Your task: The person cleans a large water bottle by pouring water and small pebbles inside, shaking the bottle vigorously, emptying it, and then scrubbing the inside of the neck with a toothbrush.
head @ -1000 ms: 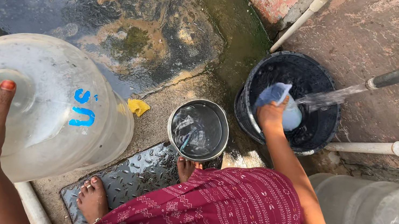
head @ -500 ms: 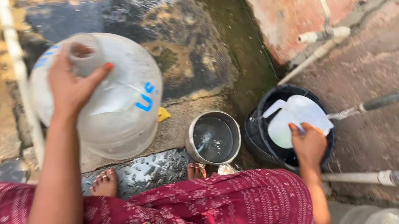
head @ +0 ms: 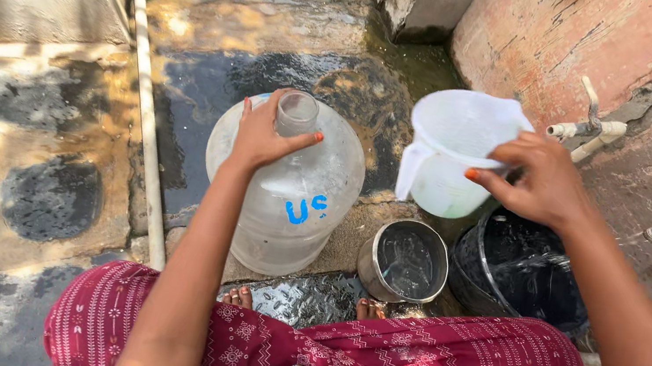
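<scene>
A large clear plastic water jar (head: 288, 194) with blue marks stands upright on the wet stone floor in front of me. My left hand (head: 263, 134) grips its shoulder just beside the open neck (head: 297, 112). My right hand (head: 537, 177) holds a translucent white plastic jug (head: 448, 151) by its rim, lifted in the air to the right of the jar and above a black bucket (head: 520, 275). The jug's inside is not clear to see.
A small steel pot (head: 406, 262) with water sits between jar and bucket. White pipes with taps (head: 590, 131) run along the red wall at right. A thin white pipe (head: 147, 107) crosses the wet floor at left. My feet and maroon garment (head: 365, 364) are below.
My right hand has lifted the white jug out of the black bucket and up toward the jar. My left hand stays on the jar near its neck. The view has shifted.
</scene>
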